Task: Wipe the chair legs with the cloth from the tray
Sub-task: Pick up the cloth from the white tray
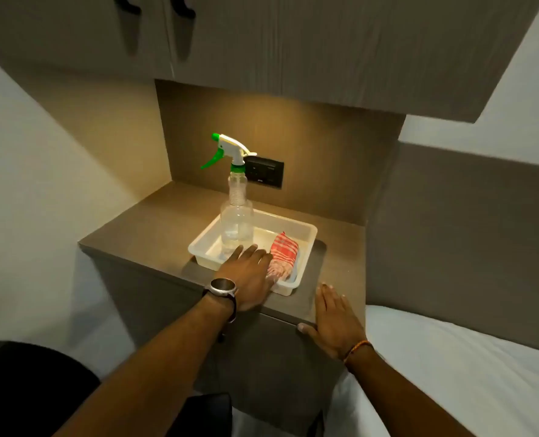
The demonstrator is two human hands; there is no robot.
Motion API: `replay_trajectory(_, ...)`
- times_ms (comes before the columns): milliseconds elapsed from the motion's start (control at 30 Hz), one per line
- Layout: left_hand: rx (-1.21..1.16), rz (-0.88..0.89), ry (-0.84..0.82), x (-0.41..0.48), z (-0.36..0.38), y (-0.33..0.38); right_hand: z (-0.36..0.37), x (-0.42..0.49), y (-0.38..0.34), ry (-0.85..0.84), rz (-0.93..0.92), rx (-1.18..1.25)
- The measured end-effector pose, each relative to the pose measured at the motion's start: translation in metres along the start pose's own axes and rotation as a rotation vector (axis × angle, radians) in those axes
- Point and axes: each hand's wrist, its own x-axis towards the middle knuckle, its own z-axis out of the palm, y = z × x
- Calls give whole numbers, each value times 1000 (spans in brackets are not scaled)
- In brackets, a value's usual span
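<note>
**Two hands at the tray, cloth not yet lifted**

The left hand lies flat, fingers spread, touching the red checked cloth in the white tray. The right hand rests open on the counter edge. Pinching comes next.

We cannot see the near left rim of the tray, because the left hand lies over it, nor the tips of that hand's fingers, which are lost among the fringe of the red checked cloth. Something pale blue shows under the cloth, too little to name. The spray bottle hides the left end of the wall socket. The two black cabinet handles are cut by the top edge, and the dark chair by the left and bottom edges.
</note>
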Motion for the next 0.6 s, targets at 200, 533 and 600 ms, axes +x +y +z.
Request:
replay_trajectory(200, -216, -81, -166, 60, 5, 6, 4, 6, 9, 43, -95, -93)
replay_trajectory(533, -98, -157, -286, 106, 24, 23, 0, 6, 9, 15, -108, -123)
replay_trajectory(600, -75, -182, -247, 110, 29, 27, 0, 6, 9, 7, -111, -129)
